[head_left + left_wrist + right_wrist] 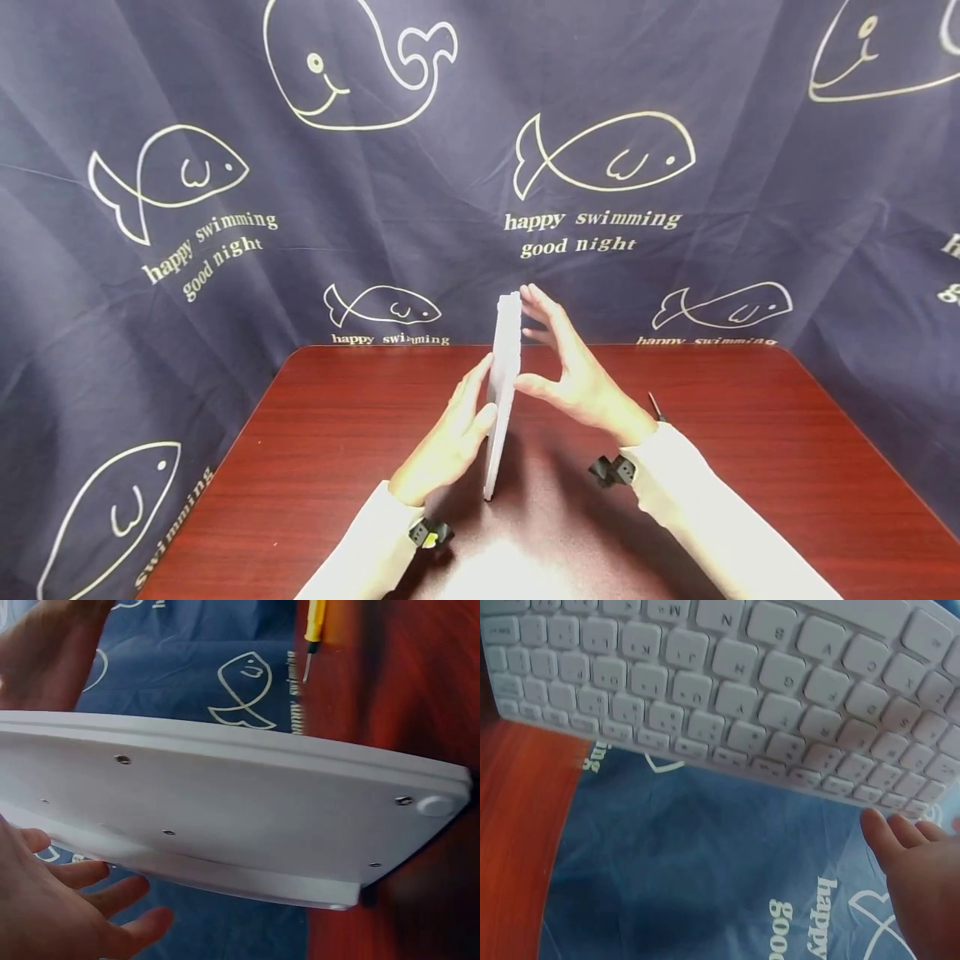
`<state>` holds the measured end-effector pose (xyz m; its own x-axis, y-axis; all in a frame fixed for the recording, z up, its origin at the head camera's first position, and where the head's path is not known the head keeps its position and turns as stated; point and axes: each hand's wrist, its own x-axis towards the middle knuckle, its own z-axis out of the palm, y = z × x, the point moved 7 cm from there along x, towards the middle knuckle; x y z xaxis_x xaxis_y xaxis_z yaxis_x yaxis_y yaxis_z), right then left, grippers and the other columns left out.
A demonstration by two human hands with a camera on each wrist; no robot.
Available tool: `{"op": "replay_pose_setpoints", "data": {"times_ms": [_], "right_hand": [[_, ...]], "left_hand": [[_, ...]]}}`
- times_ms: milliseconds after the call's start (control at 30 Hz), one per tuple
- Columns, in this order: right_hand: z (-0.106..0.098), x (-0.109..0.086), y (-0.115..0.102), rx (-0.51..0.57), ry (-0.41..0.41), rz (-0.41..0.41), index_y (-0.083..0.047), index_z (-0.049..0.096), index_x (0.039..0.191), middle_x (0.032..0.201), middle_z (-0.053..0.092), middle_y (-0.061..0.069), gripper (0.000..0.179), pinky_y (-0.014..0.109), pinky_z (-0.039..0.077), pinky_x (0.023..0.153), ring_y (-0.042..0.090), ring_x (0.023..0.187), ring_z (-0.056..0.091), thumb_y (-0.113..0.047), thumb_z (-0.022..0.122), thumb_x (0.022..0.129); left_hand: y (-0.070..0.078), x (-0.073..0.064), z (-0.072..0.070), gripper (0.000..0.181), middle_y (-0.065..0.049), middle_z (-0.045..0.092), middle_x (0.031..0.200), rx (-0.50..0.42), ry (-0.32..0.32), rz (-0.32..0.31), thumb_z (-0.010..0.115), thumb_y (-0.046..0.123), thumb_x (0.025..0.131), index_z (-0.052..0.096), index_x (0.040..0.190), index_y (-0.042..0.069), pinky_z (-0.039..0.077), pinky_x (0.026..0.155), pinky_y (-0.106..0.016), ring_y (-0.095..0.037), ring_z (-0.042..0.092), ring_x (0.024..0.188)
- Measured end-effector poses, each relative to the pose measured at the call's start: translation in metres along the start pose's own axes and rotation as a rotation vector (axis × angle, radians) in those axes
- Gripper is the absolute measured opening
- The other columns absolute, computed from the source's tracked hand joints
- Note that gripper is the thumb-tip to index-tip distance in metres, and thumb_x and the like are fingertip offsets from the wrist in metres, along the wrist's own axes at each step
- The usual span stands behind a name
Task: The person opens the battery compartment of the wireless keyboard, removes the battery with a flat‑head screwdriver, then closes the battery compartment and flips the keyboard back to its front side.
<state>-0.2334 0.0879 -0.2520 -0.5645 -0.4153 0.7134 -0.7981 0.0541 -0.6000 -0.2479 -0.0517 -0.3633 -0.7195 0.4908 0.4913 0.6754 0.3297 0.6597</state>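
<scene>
Upright keyboard (503, 392) between both hands

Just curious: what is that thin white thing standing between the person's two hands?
A white keyboard, on edge between left hand and right hand; the right wrist view shows its keys.

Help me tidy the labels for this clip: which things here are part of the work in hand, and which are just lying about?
In hand:
white keyboard, stood on edge
left hand, flat against its underside
right hand, open at its key side

Lying about:
yellow-handled screwdriver on the table
red-brown table
fish-print cloth behind
</scene>
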Motion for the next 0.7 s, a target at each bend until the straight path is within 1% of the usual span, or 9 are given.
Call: {"op": "replay_pose_setpoints", "data": {"times_ms": [100, 167, 233, 300, 367, 467, 600, 700], "right_hand": [[-0.006, -0.002, -0.002, -0.021, -0.021, 0.019, 0.011, 0.017, 0.144, 0.148, 0.024, 0.022, 0.095, 0.058, 0.033, 0.097, 0.042, 0.13, 0.03, -0.04, 0.069, 0.084], [-0.01, -0.004, -0.003, -0.045, -0.035, 0.026, 0.01, 0.02, 0.144, 0.146, 0.025, 0.024, 0.091, 0.056, 0.033, 0.097, 0.041, 0.129, 0.032, -0.035, 0.071, 0.084], [-0.015, -0.006, -0.005, -0.075, -0.044, 0.027, 0.009, 0.022, 0.144, 0.144, 0.027, 0.026, 0.087, 0.053, 0.035, 0.098, 0.04, 0.128, 0.034, -0.028, 0.073, 0.084], [-0.019, -0.008, -0.006, -0.111, -0.049, 0.021, 0.011, 0.025, 0.143, 0.144, 0.027, 0.027, 0.083, 0.047, 0.036, 0.099, 0.04, 0.127, 0.034, -0.02, 0.074, 0.082], [-0.023, -0.01, -0.006, -0.124, -0.053, 0.01, 0.013, 0.027, 0.141, 0.144, 0.028, 0.027, 0.081, 0.046, 0.036, 0.099, 0.041, 0.127, 0.033, -0.011, 0.074, 0.08], [-0.028, -0.014, -0.005, -0.142, -0.058, 0.014, 0.013, 0.031, 0.139, 0.146, 0.027, 0.024, 0.079, 0.045, 0.036, 0.099, 0.04, 0.128, 0.033, -0.004, 0.075, 0.076], [-0.035, -0.018, -0.003, -0.133, -0.064, 0.034, 0.012, 0.032, 0.14, 0.147, 0.027, 0.021, 0.079, 0.05, 0.035, 0.098, 0.038, 0.129, 0.033, 0.004, 0.073, 0.072], [-0.039, -0.02, -0.003, -0.125, -0.064, 0.029, 0.013, 0.033, 0.139, 0.147, 0.027, 0.022, 0.079, 0.052, 0.035, 0.097, 0.039, 0.129, 0.032, 0.008, 0.072, 0.071]], "left_hand": [[-0.005, -0.004, 0.006, 0.061, 0.004, 0.02, 0.152, 0.015, -0.023, -0.013, 0.042, 0.035, 0.101, 0.012, 0.153, 0.023, 0.02, 0.108, -0.044, -0.013, 0.021, 0.137], [-0.009, -0.006, 0.011, 0.063, 0.003, 0.02, 0.153, 0.04, -0.041, -0.014, 0.042, 0.036, 0.1, 0.012, 0.153, 0.021, 0.02, 0.107, -0.047, -0.015, 0.021, 0.137], [-0.015, -0.009, 0.017, 0.065, 0.002, 0.019, 0.153, 0.071, -0.063, -0.017, 0.043, 0.038, 0.1, 0.011, 0.153, 0.02, 0.022, 0.106, -0.048, -0.017, 0.022, 0.137], [-0.022, -0.012, 0.022, 0.067, 0.002, 0.018, 0.153, 0.092, -0.09, -0.031, 0.044, 0.041, 0.099, 0.01, 0.153, 0.02, 0.024, 0.106, -0.046, -0.018, 0.021, 0.137], [-0.028, -0.015, 0.026, 0.07, 0.002, 0.017, 0.153, 0.099, -0.119, -0.054, 0.045, 0.043, 0.098, 0.008, 0.153, 0.021, 0.026, 0.106, -0.044, -0.018, 0.021, 0.137], [-0.035, -0.019, 0.031, 0.077, 0.003, 0.016, 0.154, 0.099, -0.169, -0.109, 0.05, 0.048, 0.095, 0.005, 0.153, 0.022, 0.026, 0.107, -0.04, -0.016, 0.02, 0.137], [-0.045, -0.026, 0.036, 0.091, 0.003, 0.015, 0.154, 0.13, -0.22, -0.192, 0.059, 0.053, 0.088, 0.003, 0.153, 0.023, 0.027, 0.106, -0.039, -0.014, 0.019, 0.138], [-0.052, -0.031, 0.039, 0.1, 0.003, 0.016, 0.154, 0.151, -0.243, -0.223, 0.063, 0.059, 0.081, 0.004, 0.153, 0.022, 0.028, 0.106, -0.038, -0.013, 0.019, 0.138]]}}
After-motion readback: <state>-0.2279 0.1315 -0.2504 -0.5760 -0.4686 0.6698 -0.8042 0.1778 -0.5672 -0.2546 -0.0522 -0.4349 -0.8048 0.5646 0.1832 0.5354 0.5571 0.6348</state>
